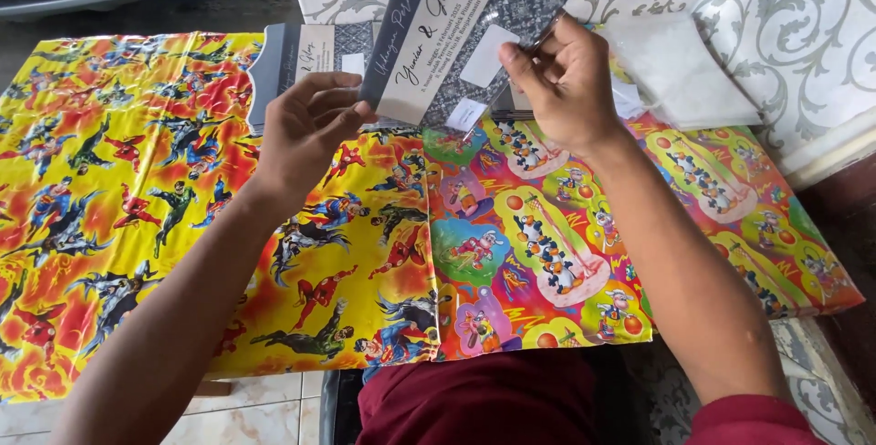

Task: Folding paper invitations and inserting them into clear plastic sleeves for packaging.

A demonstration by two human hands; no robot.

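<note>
My left hand [306, 125] pinches the lower corner of a long card [429, 20], dark blue on one side and white with script on the other, held tilted above the table. My right hand [561, 80] grips a clear plastic sleeve [525, 2] with a grey patterned card and a white label inside, its open edge next to the long card. Both hands hover over a low table covered in bright cartoon wrapping paper [164, 208].
A stack of similar dark blue and white cards [306, 52] lies at the table's far side. A pile of clear plastic sleeves [680, 71] rests at the far right. White ornate fabric [803, 34] lies behind. Tiled floor [265, 413] shows below.
</note>
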